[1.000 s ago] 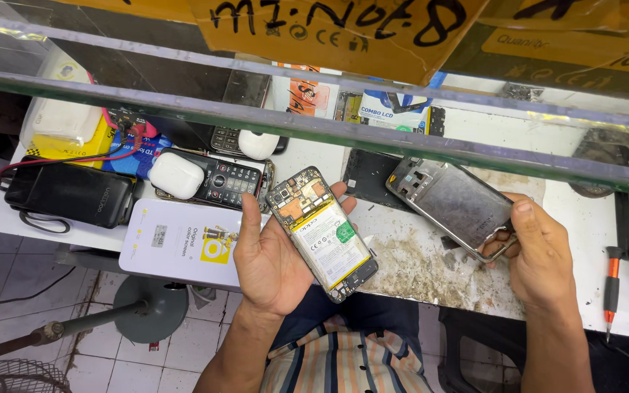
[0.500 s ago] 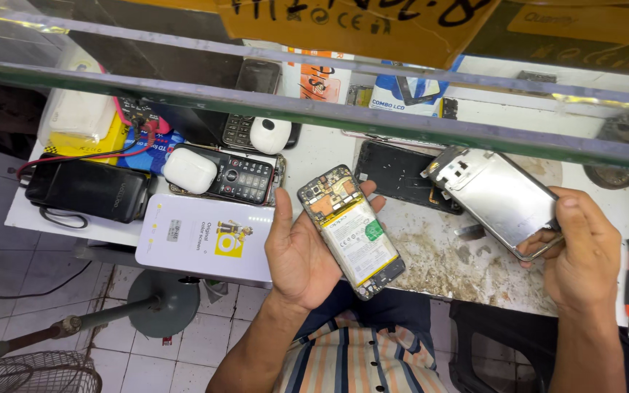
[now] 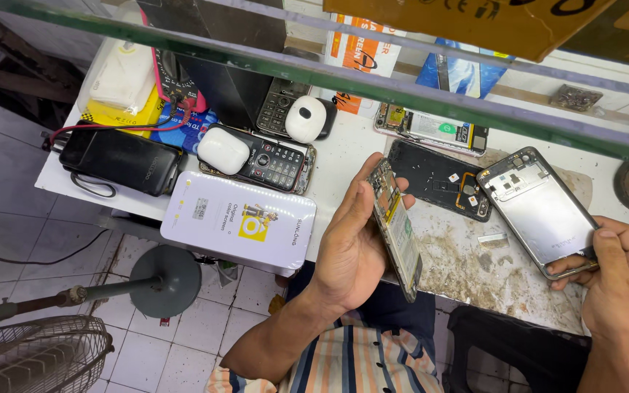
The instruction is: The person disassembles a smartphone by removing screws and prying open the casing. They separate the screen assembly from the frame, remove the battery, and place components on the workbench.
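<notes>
The left hand (image 3: 347, 251) holds an opened phone (image 3: 396, 227) edge-on, pinched between thumb and fingers, its bare battery side turned inward. The phone hangs past the front edge of the desk (image 3: 343, 156), above the person's lap and the tiled floor (image 3: 161, 342). The grip rests on the thin edges only; a slip here would likely send the exposed board and battery to the floor.

The right hand (image 3: 620, 291) grips the lower corner of a detached back cover (image 3: 540, 211), fingers closed on it, the cover tilted over the stained part of the desk. A one-corner hold is a weak one, and the cover could pivot and drop onto the debris below.

Just beyond the two hands, a dark inner frame (image 3: 438, 178) lies flat with small loose parts on it; a falling cover could scatter them. Farther back, another stripped phone (image 3: 431, 129) lies near a glass shelf edge. To the left lie a white box (image 3: 238, 222), a keypad phone (image 3: 274, 161) with a white earbud case (image 3: 222, 150) on it, and a black power bank (image 3: 118, 160). The crowding leaves little room to set parts down safely.
</notes>
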